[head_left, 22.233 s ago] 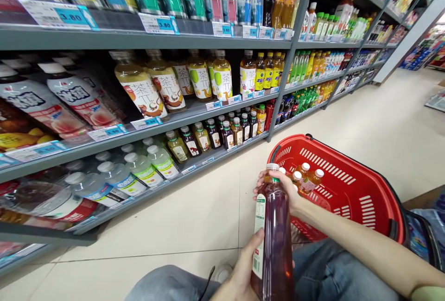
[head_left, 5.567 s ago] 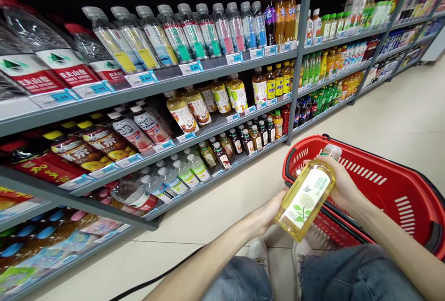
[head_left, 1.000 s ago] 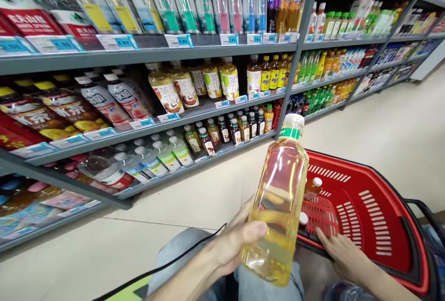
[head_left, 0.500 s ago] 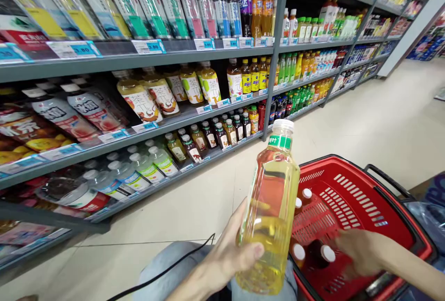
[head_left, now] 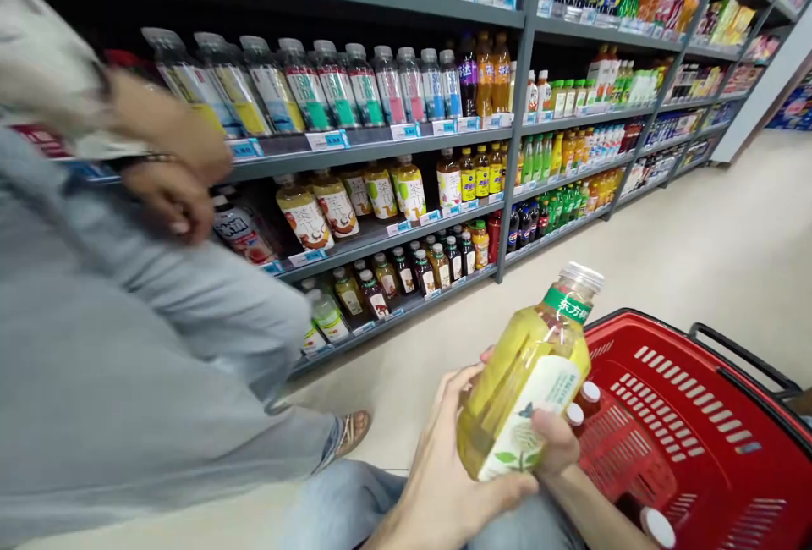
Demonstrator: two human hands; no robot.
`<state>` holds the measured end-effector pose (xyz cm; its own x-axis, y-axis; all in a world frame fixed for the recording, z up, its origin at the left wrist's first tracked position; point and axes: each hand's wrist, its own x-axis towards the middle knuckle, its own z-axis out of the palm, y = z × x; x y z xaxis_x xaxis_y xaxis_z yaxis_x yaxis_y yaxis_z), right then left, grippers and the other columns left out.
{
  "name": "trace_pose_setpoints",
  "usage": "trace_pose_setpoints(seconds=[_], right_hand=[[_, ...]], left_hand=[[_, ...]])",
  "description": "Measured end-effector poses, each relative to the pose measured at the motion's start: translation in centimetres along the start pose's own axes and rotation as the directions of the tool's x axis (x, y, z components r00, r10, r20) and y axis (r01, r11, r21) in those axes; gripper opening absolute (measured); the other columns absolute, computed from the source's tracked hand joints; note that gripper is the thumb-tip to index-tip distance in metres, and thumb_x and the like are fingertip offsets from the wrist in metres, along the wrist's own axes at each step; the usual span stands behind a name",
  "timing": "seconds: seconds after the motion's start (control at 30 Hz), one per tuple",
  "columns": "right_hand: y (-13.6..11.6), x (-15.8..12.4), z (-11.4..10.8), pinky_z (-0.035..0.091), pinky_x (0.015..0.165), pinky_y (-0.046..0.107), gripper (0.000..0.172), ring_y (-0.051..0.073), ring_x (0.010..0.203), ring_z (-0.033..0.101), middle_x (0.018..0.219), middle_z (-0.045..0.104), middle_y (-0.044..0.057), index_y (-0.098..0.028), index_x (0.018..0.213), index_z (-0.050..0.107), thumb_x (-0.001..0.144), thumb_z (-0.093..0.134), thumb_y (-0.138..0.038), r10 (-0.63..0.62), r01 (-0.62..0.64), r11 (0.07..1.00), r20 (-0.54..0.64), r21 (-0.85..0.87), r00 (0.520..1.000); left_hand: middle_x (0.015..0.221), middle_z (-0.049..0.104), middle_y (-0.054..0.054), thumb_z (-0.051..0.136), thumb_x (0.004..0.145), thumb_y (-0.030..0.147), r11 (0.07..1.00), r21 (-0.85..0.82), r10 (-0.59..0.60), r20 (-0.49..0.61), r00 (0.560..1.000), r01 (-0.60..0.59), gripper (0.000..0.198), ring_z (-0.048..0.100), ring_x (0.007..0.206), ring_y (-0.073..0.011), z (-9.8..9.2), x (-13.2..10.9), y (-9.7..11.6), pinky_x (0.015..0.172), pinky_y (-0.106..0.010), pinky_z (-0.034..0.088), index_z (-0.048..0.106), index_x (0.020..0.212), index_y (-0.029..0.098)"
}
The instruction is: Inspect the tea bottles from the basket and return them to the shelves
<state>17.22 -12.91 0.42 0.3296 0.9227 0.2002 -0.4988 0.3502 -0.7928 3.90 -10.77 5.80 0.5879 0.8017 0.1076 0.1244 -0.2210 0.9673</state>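
Observation:
A large bottle of yellow tea (head_left: 526, 381) with a white cap and a green neck band is tilted to the right in front of me. My left hand (head_left: 444, 474) wraps round its lower body from the left. My right hand (head_left: 555, 440) grips it from underneath on the right, thumb over the white label. Just to the right lies a red shopping basket (head_left: 710, 423) on the floor, holding several small white-capped bottles (head_left: 587, 398).
Another person in light jeans (head_left: 127, 364) and sandals crouches or passes at the left, their hands (head_left: 168, 161) near the shelf. Grey shelves (head_left: 381, 135) full of drink bottles run along the left. The beige aisle floor (head_left: 698, 237) stretches to the right.
My right hand has left the basket and now grips the yellow bottle, which has tilted to the right. Another person in jeans has come into view at the left.

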Motion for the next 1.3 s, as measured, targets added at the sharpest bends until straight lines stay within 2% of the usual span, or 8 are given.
trace_pose_setpoints(seconds=[0.1, 0.27, 0.4, 0.53, 0.7, 0.9, 1.0, 1.3], right_hand=[[0.9, 0.3, -0.7, 0.058, 0.082, 0.051, 0.072, 0.035, 0.098, 0.07, 0.112, 0.07, 0.016, -0.022, 0.123, 0.061, 0.073, 0.056, -0.073, 0.048, -0.05, 0.996, 0.03, 0.075, 0.998], [0.8, 0.4, -0.5, 0.057, 0.079, 0.05, 0.058, 0.034, 0.092, 0.071, 0.096, 0.073, 0.013, -0.021, 0.113, 0.062, 0.074, 0.064, -0.065, 0.137, -0.138, 0.99, 0.04, 0.01, 0.99], [0.4, 0.2, -0.1, 0.057, 0.081, 0.048, 0.055, 0.032, 0.093, 0.07, 0.1, 0.073, 0.01, -0.025, 0.115, 0.06, 0.072, 0.074, -0.056, 0.136, -0.136, 0.991, 0.043, -0.004, 0.99], [0.7, 0.3, -0.5, 0.058, 0.08, 0.047, 0.055, 0.032, 0.092, 0.07, 0.102, 0.072, 0.011, -0.024, 0.114, 0.06, 0.074, 0.073, -0.06, 0.155, -0.155, 0.988, 0.033, -0.019, 0.987], [1.0, 0.3, -0.7, 0.057, 0.084, 0.044, 0.053, 0.029, 0.095, 0.069, 0.106, 0.071, 0.011, -0.022, 0.125, 0.056, 0.085, 0.064, -0.058, 0.161, -0.16, 0.985, 0.021, -0.072, 0.987], [0.0, 0.1, -0.4, 0.055, 0.081, 0.034, 0.047, 0.022, 0.092, 0.066, 0.104, 0.068, 0.005, -0.025, 0.125, 0.055, 0.087, 0.071, -0.048, 0.133, -0.111, 0.972, 0.094, -0.208, 0.987], [-0.2, 0.1, -0.7, 0.055, 0.08, 0.033, 0.047, 0.022, 0.092, 0.065, 0.105, 0.068, 0.005, -0.025, 0.123, 0.056, 0.085, 0.072, -0.048, 0.118, -0.085, 0.966, 0.123, -0.243, 0.985], [-0.5, 0.1, -1.2, 0.055, 0.076, 0.031, 0.046, 0.02, 0.084, 0.063, 0.099, 0.067, 0.005, -0.022, 0.119, 0.056, 0.085, 0.071, -0.049, 0.086, -0.064, 0.964, 0.073, -0.257, 0.994]], left_hand=[[0.142, 0.049, -0.015, 0.089, 0.064, 0.037, 0.979, -0.147, -0.122, 0.118, 0.985, 0.139, 0.108, 0.055, 0.123, -0.0339, 0.0, -0.6, -0.8, 0.1, -0.044, 0.049, 0.023, 0.148, 0.027], [0.15, 0.043, -0.018, 0.086, 0.068, 0.038, 0.942, -0.263, -0.182, 0.122, 0.976, 0.208, 0.116, 0.05, 0.132, -0.0354, -0.1, -1.3, -2.1, 0.107, -0.047, 0.044, 0.01, 0.155, 0.027], [0.146, 0.049, -0.017, 0.086, 0.068, 0.032, 0.934, -0.265, -0.205, 0.149, 0.967, 0.239, 0.116, 0.052, 0.131, -0.036, -0.2, -1.6, -2.3, 0.106, -0.048, 0.045, 0.012, 0.158, 0.026], [0.144, 0.052, -0.015, 0.085, 0.068, 0.025, 0.934, -0.255, -0.215, 0.159, 0.964, 0.25, 0.112, 0.054, 0.128, -0.035, -0.2, -1.6, -2.0, 0.105, -0.046, 0.047, 0.018, 0.157, 0.026], [0.146, 0.049, -0.014, 0.082, 0.073, 0.02, 0.926, -0.282, -0.207, 0.178, 0.962, 0.252, 0.104, 0.054, 0.127, -0.0319, -0.5, -1.6, -2.1, 0.105, -0.042, 0.048, 0.018, 0.155, 0.025], [0.14, 0.054, -0.01, 0.076, 0.079, 0.015, 0.924, -0.303, -0.172, 0.216, 0.961, 0.234, 0.09, 0.056, 0.124, -0.0288, -0.6, -1.7, -2.4, 0.1, -0.038, 0.051, 0.024, 0.151, 0.027], [0.136, 0.056, -0.009, 0.076, 0.077, 0.013, 0.921, -0.296, -0.19, 0.226, 0.955, 0.254, 0.091, 0.061, 0.116, -0.0277, -0.4, -1.7, -2.5, 0.094, -0.038, 0.055, 0.024, 0.15, 0.028], [0.126, 0.062, -0.007, 0.081, 0.067, 0.01, 0.937, -0.24, -0.201, 0.221, 0.954, 0.253, 0.097, 0.064, 0.104, -0.0248, 0.2, -1.2, -2.0, 0.086, -0.036, 0.056, 0.028, 0.146, 0.028]])
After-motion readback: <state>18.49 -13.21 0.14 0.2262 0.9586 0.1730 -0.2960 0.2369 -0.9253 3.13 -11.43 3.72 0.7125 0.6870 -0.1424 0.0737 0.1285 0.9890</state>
